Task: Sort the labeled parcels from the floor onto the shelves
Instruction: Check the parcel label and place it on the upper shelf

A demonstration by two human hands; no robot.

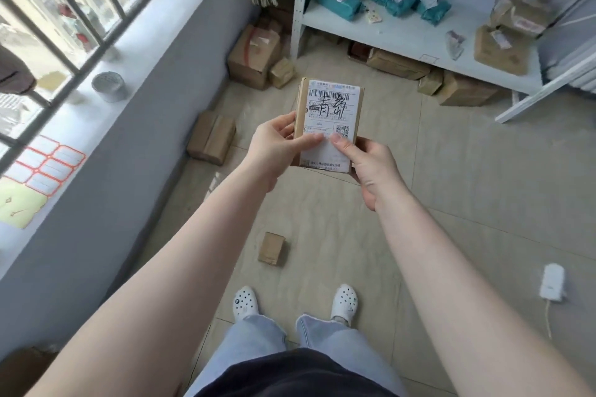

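Observation:
A small brown cardboard parcel (329, 106) with a white shipping label and black handwriting is held up in front of me, label facing me. My left hand (274, 148) grips its left edge, thumb on the label. My right hand (371, 167) holds its lower right corner, thumb pressed on the label. Ahead stands a white shelf (403, 32) carrying teal bagged parcels (335, 0) and brown boxes (512, 26). More brown parcels lie on the floor: one at the left (211, 137), a small one near my feet (272, 248).
Boxes sit under the shelf (400, 63) and in the left corner (253, 56). A windowsill (106, 74) on the left holds a tape roll (108, 86) and sticker sheets (48, 167). A white device (553, 282) with a cord lies on the tiled floor at right.

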